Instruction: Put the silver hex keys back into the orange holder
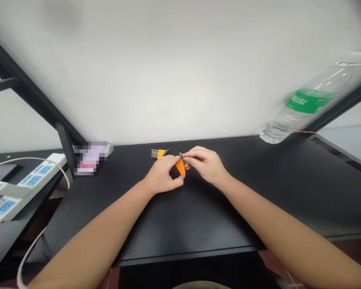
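Orange piece [181, 167] — partly behind left hand [163, 175]; power strip [33, 180] — cut by left edge.

My left grip [165, 176] holds an orange piece [181, 167], nearer to the far edge of the black worktop [183, 228]; my right grip [205, 163] pinches a metal part [181, 155] against it. Beyond, metal rods [154, 154] lie. A bottle [308, 101] leans toward the far right corner.

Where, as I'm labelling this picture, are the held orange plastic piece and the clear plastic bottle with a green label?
Orange plastic piece [181, 167]: head view, on its exposed side.
Clear plastic bottle [309, 100]: head view, on its green label.
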Demonstrator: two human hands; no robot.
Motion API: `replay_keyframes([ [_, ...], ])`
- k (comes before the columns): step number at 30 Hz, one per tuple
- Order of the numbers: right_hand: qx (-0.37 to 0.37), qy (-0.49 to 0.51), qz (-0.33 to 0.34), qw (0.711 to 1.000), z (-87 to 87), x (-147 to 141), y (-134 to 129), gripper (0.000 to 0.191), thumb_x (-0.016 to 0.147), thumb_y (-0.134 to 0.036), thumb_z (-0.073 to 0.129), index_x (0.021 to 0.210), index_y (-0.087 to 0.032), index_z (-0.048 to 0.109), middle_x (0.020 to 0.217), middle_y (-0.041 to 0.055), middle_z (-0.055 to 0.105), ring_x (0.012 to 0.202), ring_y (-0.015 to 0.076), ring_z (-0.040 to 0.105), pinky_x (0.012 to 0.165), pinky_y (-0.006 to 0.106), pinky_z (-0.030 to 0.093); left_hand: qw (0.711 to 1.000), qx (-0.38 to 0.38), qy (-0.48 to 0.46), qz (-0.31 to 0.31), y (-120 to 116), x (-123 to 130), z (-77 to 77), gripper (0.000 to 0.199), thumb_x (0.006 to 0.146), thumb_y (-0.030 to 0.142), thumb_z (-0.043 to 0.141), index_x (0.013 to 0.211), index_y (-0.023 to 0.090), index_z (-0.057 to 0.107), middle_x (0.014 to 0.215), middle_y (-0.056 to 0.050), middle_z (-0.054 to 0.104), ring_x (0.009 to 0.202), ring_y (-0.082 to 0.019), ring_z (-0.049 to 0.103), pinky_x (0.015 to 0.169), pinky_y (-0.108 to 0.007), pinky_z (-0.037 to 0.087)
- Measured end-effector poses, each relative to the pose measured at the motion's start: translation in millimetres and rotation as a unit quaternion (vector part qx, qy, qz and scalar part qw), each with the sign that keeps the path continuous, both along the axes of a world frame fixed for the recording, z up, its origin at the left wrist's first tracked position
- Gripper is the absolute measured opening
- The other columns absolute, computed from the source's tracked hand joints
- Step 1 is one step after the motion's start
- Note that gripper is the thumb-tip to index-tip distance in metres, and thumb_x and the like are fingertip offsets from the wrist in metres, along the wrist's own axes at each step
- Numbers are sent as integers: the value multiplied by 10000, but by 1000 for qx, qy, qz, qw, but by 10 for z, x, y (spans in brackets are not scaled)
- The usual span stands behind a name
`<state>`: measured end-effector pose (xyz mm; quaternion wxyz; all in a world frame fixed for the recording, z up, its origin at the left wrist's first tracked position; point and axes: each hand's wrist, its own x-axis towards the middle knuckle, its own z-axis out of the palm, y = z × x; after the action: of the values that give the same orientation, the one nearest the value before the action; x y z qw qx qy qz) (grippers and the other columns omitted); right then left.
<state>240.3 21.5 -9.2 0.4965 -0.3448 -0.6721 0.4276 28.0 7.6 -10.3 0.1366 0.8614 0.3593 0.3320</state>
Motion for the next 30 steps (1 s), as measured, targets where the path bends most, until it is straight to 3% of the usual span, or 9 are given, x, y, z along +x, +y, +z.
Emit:
replay_keyframes([
  [4, -21, -48, 12, 999, -1, -14, -23, 230, 910, -404, 733, 1067, -241, 772, 961, 46, 743, 735, 184, 715, 723, 355, 643, 1000, 22, 21, 4, 9, -1, -10, 276, 816, 274, 675, 1080, 202, 638, 915, -44, 673, 852, -213, 627, 830, -380, 533],
  [7, -81, -23, 31, 996, -13, -20, 0, 367, 892, -404, 753, 1209, -246, 657, 830, 4, 706, 669, 173, 686, 637, 326, 615, 999, 37, 28, 1, 17, -1, -14, 353, 823, 278, 672, 1159, 191, 609, 994, -69, 687, 906, -236, 632, 881, -413, 530],
  [11, -147, -8, 65, 987, -59, -29, 57, 351, 893, -444, 747, 1131, -212, 633, 750, -7, 662, 603, 161, 650, 560, 303, 575, 998, 22, 62, 5, 10, 20, 13, 276, 836, 264, 665, 1100, 199, 618, 1019, -71, 677, 919, -237, 624, 924, -432, 514],
  [17, -123, -49, 43, 990, -65, -33, 76, 313, 909, -448, 709, 1114, -217, 657, 786, 8, 674, 630, 167, 657, 587, 310, 572, 996, 2, 80, 31, 18, 47, -8, 275, 874, 327, 711, 1111, 210, 634, 1044, -71, 683, 976, -253, 633, 930, -436, 507],
  [20, -74, -154, -13, 985, -2, 155, 163, 261, 958, -434, 624, 1103, -228, 689, 865, 27, 709, 650, 163, 658, 625, 311, 548, 995, 3, 81, 56, 38, 33, -30, 326, 897, 347, 707, 1181, 206, 628, 1049, -71, 701, 1001, -262, 642, 961, -449, 504],
  [22, 3, -274, -76, 959, 28, 351, 265, 177, 954, -344, 606, 1007, -225, 725, 903, 36, 717, 724, 168, 661, 712, 316, 532, 995, -3, 81, 66, 48, 19, -32, 333, 905, 366, 705, 1186, 203, 628, 1057, -70, 713, 1003, -262, 647, 970, -450, 507],
  [25, 52, -439, -77, 894, 10, 595, 414, 139, 878, -232, 642, 916, -235, 775, 925, 47, 704, 807, 188, 653, 765, 316, 499, 994, -21, 81, 73, 57, 4, -23, 278, 903, 404, 721, 1094, 215, 648, 1053, -56, 724, 998, -258, 656, 962, -436, 515],
  [30, 52, -494, -67, 865, -113, 615, 487, 238, 919, -251, 634, 1098, -251, 792, 1047, 67, 696, 894, 193, 662, 820, 302, 501, 994, -27, 82, 70, 67, -2, -21, 234, 906, 427, 720, 998, 223, 652, 1038, -47, 725, 978, -250, 665, 953, -427, 525],
])
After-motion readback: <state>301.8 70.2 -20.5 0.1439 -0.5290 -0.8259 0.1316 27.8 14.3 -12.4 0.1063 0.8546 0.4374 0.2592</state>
